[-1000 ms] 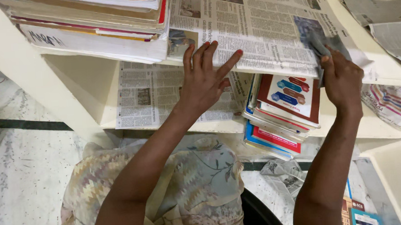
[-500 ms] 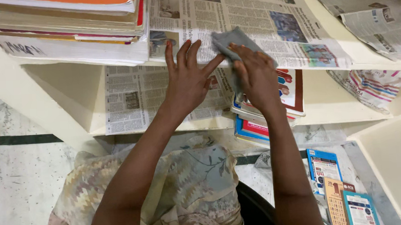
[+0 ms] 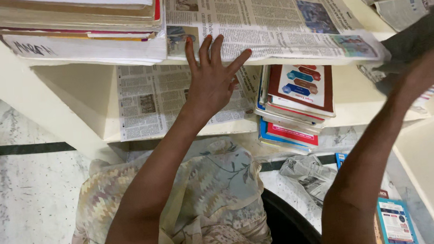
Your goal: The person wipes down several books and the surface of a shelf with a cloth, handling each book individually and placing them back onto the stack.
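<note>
left hand [image 3: 213, 82] flat on newspaper [image 3: 271, 23] at upper shelf edge. stacked books [image 3: 75, 20] to its left, same shelf. book pile [image 3: 296, 102] below-right on lower shelf. right hand [image 3: 420, 72] far right, gripping cloth [image 3: 417, 37].

Shelving: cream-painted shelf unit [image 3: 70, 103] fills the far side, with a slanted upright on the left and another section on the right.
Floor: pale speckled stone floor [image 3: 26, 209], near and left.
Floor band: a dark stripe [image 3: 28, 148] runs across the floor at the foot of the unit.
Light: soft, even indoor light, no hard shadows.
</note>
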